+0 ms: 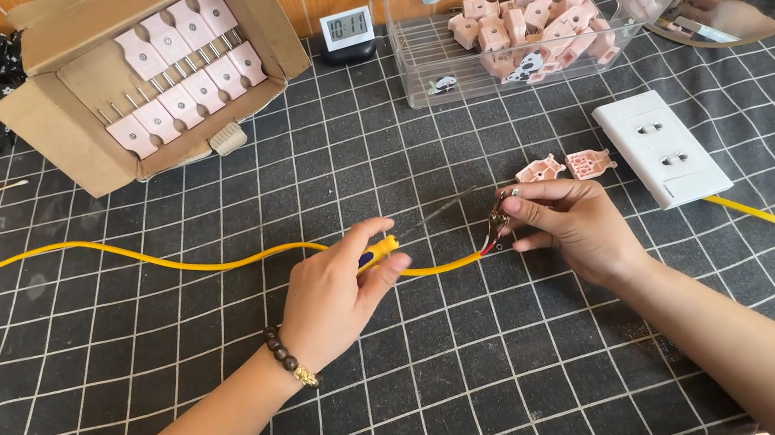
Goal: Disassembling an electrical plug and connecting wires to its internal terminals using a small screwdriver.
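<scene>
My left hand (337, 290) grips a screwdriver (409, 229) with a yellow and blue handle, its thin shaft pointing right toward my other hand. My right hand (570, 222) pinches the stripped end of a yellow cable (161, 261), where red and dark wires meet small metal prongs (497, 222). The screwdriver tip reaches those prongs. Two pink plug shell halves (565, 165) lie on the mat just beyond my right hand.
A white double socket block (661, 149) lies at the right with a yellow cord running off. A cardboard box (155, 73) of pink plugs stands at the back left, a clear bin (507, 24) of pink parts at the back, a small digital clock (348, 33) between them.
</scene>
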